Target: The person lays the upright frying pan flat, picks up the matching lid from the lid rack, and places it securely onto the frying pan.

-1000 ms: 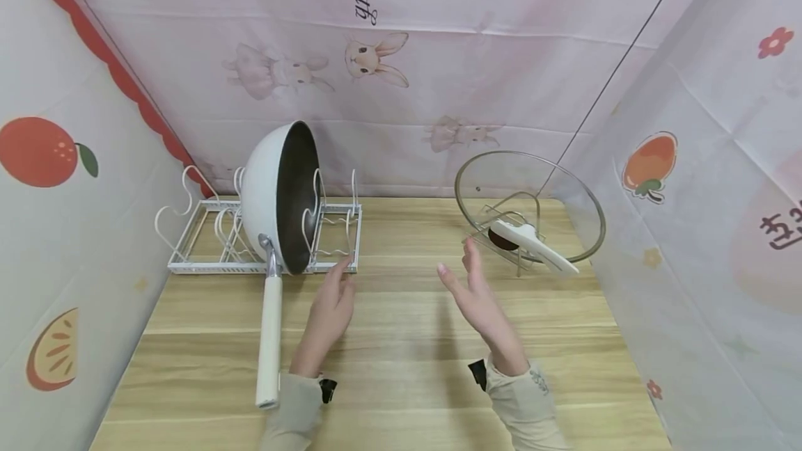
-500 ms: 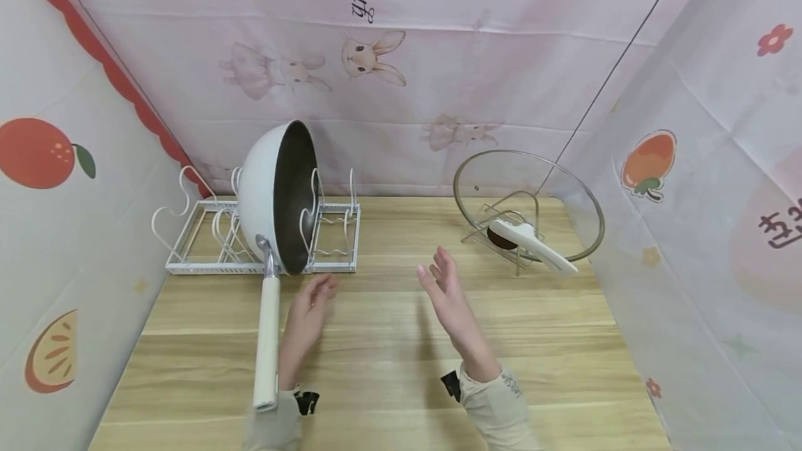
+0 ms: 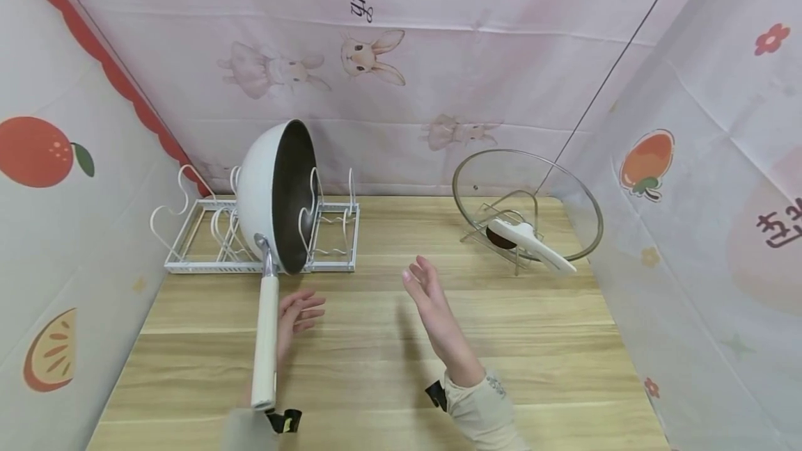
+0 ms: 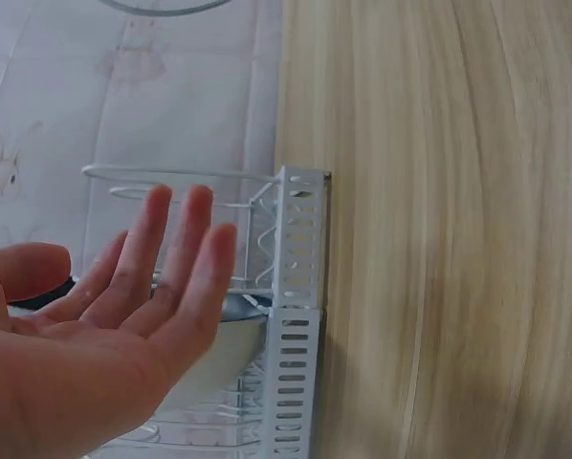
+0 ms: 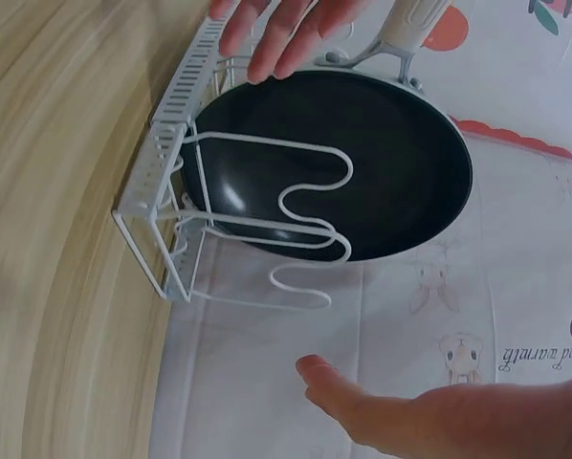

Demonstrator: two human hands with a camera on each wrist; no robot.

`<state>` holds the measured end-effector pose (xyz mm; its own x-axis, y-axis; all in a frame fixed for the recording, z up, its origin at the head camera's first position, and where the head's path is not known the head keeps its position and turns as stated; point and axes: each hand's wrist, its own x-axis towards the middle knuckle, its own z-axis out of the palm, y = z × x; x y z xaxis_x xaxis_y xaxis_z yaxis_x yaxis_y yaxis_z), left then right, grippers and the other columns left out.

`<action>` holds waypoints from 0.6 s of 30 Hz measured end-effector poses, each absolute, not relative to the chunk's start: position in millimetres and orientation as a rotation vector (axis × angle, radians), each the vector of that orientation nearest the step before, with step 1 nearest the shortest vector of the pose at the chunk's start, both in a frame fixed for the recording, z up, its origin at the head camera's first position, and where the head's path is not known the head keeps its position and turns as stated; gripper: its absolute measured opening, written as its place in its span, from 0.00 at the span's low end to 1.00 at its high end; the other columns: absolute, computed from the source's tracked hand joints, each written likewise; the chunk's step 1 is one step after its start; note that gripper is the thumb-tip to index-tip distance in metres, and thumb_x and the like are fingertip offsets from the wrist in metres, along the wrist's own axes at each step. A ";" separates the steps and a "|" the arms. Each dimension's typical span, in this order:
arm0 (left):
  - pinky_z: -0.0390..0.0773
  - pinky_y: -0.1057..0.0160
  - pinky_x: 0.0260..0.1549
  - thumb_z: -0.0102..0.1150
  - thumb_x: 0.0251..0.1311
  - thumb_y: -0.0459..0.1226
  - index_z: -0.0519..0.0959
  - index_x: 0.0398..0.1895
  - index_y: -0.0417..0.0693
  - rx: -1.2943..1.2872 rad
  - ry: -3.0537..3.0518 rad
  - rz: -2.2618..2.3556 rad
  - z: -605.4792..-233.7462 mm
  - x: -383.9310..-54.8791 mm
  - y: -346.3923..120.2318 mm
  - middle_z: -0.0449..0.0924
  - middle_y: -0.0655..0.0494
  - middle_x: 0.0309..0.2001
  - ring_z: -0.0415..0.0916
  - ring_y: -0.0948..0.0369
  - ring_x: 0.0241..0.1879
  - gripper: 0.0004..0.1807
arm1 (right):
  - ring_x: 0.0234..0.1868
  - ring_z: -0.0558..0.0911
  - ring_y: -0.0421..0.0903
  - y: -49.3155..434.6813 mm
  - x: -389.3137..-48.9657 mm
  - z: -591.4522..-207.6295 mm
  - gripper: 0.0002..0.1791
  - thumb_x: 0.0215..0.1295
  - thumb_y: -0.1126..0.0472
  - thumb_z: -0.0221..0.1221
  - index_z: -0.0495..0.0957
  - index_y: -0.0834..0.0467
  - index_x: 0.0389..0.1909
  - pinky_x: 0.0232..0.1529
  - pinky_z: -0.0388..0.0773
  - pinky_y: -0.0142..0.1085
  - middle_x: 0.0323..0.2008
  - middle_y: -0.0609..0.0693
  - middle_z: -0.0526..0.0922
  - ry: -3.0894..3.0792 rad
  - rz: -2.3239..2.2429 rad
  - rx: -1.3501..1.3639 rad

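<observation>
in the head view, a deep, round pan (image 3: 255, 186), white outside and dark within, is held on its side by a white wire rack (image 3: 335, 266) at left of the frame; its straight, pale handle (image 3: 266, 339) is pointed toward the bottom edge. the left hand (image 3: 297, 319) is partly covered by the handle, its fingers slightly spread. at lower centre, the right hand (image 3: 436, 315) is seen with fingers held close together and thumb set apart. at right, a clear glass lid (image 3: 560, 204) with a metal rim is supported by a bent-wire stand (image 3: 517, 264).

in the left wrist view, gently bent fingers are shown at lower left before the rack's slotted edge; streaked wood grain is seen on the table (image 4: 439, 229).

in the right wrist view, the pan's black, faintly glossy interior is crossed by looped wires at upper centre; left fingertips are seen along the top edge.
</observation>
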<state>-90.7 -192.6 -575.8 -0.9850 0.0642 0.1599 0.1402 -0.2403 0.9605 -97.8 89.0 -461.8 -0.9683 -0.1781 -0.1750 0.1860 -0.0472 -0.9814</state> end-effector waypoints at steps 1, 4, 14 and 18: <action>0.84 0.65 0.40 0.44 0.76 0.42 0.76 0.57 0.45 -0.375 -1.847 -2.487 -588.7 -95.8 -200.9 0.85 0.51 0.49 0.85 0.58 0.43 0.16 | 0.75 0.52 0.60 87.1 -97.3 -462.3 0.43 0.74 0.43 0.51 0.44 0.59 0.77 0.73 0.45 0.61 0.75 0.63 0.51 1.968 -2.105 0.008; 0.84 0.62 0.45 0.45 0.76 0.48 0.75 0.60 0.49 -0.572 -1.754 -2.702 -612.4 -108.7 -222.2 0.83 0.52 0.53 0.84 0.57 0.47 0.19 | 0.75 0.53 0.60 80.5 -95.9 -463.3 0.43 0.74 0.43 0.51 0.43 0.59 0.77 0.73 0.45 0.61 0.75 0.64 0.52 1.949 -2.088 -0.002; 0.78 0.60 0.56 0.18 0.80 0.38 0.75 0.61 0.52 -0.659 -1.455 -3.414 -575.3 -114.4 -242.0 0.80 0.52 0.58 0.79 0.55 0.57 0.28 | 0.72 0.59 0.60 52.5 -89.0 -461.7 0.42 0.74 0.44 0.50 0.47 0.64 0.76 0.73 0.52 0.56 0.72 0.65 0.58 1.841 -2.046 -0.075; 0.77 0.59 0.57 0.28 0.81 0.37 0.78 0.57 0.50 -0.442 -1.391 -3.521 -553.0 -110.1 -241.4 0.82 0.50 0.56 0.79 0.54 0.56 0.23 | 0.71 0.62 0.59 41.6 -85.1 -459.8 0.41 0.74 0.46 0.50 0.47 0.66 0.75 0.73 0.54 0.52 0.70 0.67 0.60 1.721 -2.072 -0.091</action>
